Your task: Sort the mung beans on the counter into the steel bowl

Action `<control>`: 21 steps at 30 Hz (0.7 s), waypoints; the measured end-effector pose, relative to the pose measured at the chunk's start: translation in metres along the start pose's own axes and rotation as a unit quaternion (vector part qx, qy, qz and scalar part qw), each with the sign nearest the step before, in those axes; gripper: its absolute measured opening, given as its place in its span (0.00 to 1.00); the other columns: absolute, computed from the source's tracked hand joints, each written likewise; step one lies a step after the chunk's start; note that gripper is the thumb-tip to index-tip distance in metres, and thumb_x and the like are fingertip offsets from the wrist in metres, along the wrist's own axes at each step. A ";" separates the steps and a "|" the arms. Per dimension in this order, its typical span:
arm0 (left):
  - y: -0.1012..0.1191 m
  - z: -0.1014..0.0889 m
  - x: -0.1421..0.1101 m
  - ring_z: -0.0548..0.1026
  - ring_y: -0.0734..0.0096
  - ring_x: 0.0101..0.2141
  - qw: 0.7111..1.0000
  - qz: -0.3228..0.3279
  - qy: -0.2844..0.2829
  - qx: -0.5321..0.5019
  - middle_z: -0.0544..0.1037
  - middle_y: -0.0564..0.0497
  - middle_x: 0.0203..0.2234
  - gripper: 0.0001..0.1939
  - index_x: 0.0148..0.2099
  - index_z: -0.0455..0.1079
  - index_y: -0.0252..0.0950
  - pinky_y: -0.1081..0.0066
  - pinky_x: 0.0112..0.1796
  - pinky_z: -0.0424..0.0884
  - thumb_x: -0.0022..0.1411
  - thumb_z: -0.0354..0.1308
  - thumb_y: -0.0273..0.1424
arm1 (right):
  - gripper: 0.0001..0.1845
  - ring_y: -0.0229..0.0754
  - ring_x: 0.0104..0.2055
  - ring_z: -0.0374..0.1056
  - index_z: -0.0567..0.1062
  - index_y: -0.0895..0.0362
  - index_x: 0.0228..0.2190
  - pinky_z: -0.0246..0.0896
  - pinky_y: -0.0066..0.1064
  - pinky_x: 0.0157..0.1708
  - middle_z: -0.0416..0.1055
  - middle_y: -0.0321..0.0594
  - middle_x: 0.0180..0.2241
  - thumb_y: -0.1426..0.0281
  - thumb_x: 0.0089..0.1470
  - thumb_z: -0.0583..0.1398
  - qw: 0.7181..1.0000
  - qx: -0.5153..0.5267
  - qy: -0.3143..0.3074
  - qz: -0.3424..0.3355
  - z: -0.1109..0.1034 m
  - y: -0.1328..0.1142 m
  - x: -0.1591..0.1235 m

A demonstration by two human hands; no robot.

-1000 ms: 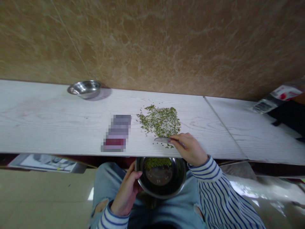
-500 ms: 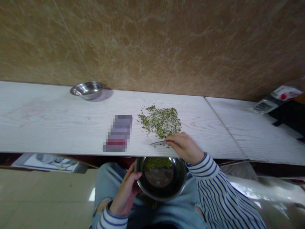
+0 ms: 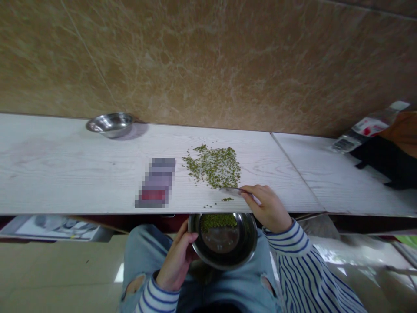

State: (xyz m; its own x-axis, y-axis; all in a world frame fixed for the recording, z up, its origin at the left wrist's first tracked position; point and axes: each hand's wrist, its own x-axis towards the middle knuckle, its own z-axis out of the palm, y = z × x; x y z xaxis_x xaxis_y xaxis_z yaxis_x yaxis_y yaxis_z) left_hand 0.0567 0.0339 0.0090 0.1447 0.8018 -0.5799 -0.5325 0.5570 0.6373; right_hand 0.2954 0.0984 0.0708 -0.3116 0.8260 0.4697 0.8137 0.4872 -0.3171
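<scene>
Green beans (image 3: 217,168), bottle (image 3: 352,138) with blurred red-white label (image 3: 370,127)

Two hands show, a left hand (image 3: 178,261) and a right hand (image 3: 269,206), with two striped sleeves (image 3: 312,269). There are two metal bowls: one held bowl (image 3: 221,244) at the left hand, one far bowl (image 3: 110,129) well beyond it, leftward. The right hand has one metal implement (image 3: 229,190). Green beans, too many to count, make one large spread (image 3: 218,167) beyond the right hand and one pile (image 3: 219,221) between the hands. One blurred-out item (image 3: 156,182) lies ahead of the left hand; one bottle (image 3: 369,126), well right of the right hand.
</scene>
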 end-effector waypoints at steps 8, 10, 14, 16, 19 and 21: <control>-0.004 0.004 0.000 0.72 0.67 0.35 1.000 -0.005 -0.006 0.000 0.77 0.51 0.41 0.27 0.56 0.64 0.41 0.71 0.31 0.68 0.52 0.57 0.31 | 0.11 0.40 0.36 0.71 0.72 0.57 0.42 0.61 0.34 0.37 0.76 0.42 0.35 0.71 0.60 0.53 0.999 -0.028 0.019 0.019 0.010 -0.013 -0.011; -0.003 0.004 -0.002 0.72 0.67 0.36 1.000 0.000 -0.003 0.004 0.76 0.50 0.42 0.27 0.56 0.64 0.41 0.71 0.31 0.68 0.52 0.57 0.31 | 0.11 0.41 0.36 0.70 0.72 0.57 0.42 0.60 0.34 0.36 0.76 0.42 0.35 0.71 0.60 0.53 0.999 -0.031 0.020 0.023 0.015 -0.022 -0.010; -0.001 0.002 -0.004 0.73 0.66 0.38 1.000 0.012 -0.005 -0.003 0.76 0.50 0.44 0.26 0.56 0.64 0.42 0.70 0.32 0.69 0.52 0.58 0.31 | 0.11 0.41 0.36 0.70 0.72 0.58 0.43 0.59 0.34 0.36 0.76 0.43 0.36 0.71 0.60 0.53 0.999 -0.035 0.028 0.027 0.024 -0.040 -0.010; 0.000 0.000 -0.005 0.73 0.66 0.38 1.000 0.015 -0.008 -0.009 0.76 0.50 0.44 0.26 0.55 0.65 0.42 0.70 0.33 0.69 0.52 0.58 0.31 | 0.11 0.41 0.36 0.69 0.72 0.57 0.43 0.58 0.34 0.37 0.76 0.43 0.36 0.71 0.60 0.53 0.999 -0.029 0.027 0.022 0.027 -0.047 -0.009; 0.002 -0.001 -0.007 0.74 0.66 0.38 1.000 0.019 -0.002 -0.009 0.77 0.51 0.43 0.27 0.56 0.65 0.42 0.70 0.34 0.69 0.52 0.58 0.31 | 0.11 0.40 0.36 0.69 0.72 0.57 0.43 0.59 0.34 0.38 0.76 0.42 0.35 0.71 0.60 0.53 1.000 -0.008 0.017 0.014 0.028 -0.053 -0.008; 0.004 -0.003 -0.009 0.74 0.65 0.38 1.000 0.022 0.001 -0.009 0.77 0.51 0.43 0.28 0.57 0.64 0.42 0.69 0.35 0.70 0.51 0.58 0.31 | 0.11 0.40 0.37 0.69 0.72 0.57 0.43 0.59 0.35 0.39 0.76 0.42 0.35 0.71 0.60 0.53 1.000 0.006 0.006 0.011 0.028 -0.056 -0.007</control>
State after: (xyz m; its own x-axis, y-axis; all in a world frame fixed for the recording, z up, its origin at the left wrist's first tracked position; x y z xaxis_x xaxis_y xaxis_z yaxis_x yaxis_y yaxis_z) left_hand 0.0511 0.0288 0.0155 0.1202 0.8246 -0.5528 -0.5530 0.5181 0.6525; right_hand 0.2382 0.0730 0.0624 -0.2882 0.8330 0.4723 0.8137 0.4730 -0.3378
